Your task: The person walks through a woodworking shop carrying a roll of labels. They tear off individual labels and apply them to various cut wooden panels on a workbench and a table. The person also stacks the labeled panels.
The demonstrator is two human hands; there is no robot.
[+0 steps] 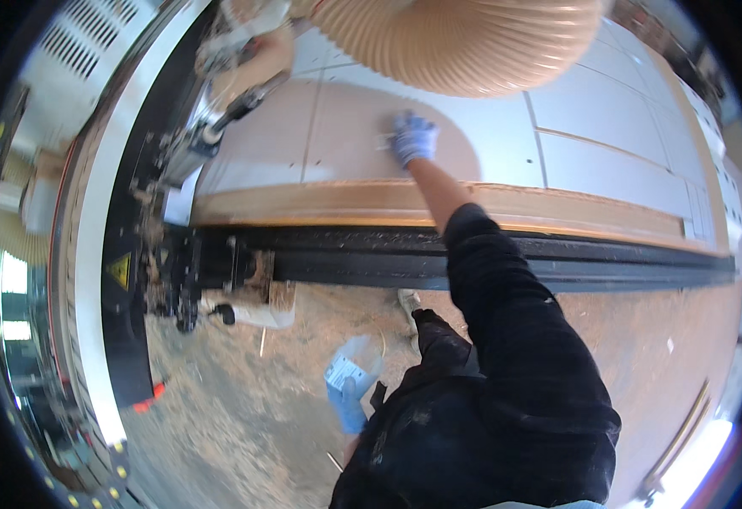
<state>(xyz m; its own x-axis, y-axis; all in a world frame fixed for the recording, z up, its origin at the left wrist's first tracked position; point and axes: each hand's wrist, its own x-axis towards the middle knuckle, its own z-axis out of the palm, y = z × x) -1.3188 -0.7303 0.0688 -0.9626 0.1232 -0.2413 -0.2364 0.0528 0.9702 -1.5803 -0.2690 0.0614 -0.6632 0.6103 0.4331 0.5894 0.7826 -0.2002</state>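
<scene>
Your right hand point(414, 138), in a pale lavender glove, lies over a flat white panel point(345, 127) at upper centre, beside a small whitish label point(383, 142); blur hides how far it opens. Your blue-gloved left hand point(348, 407), lower centre, grips a translucent bluish sheet with white patches point(347, 373).

We see a dusty floor point(226, 407), brown and grey, in the lower part of the frame; at the left edge, bright panes point(14, 273); at lower right, strong white light point(695, 468).
</scene>
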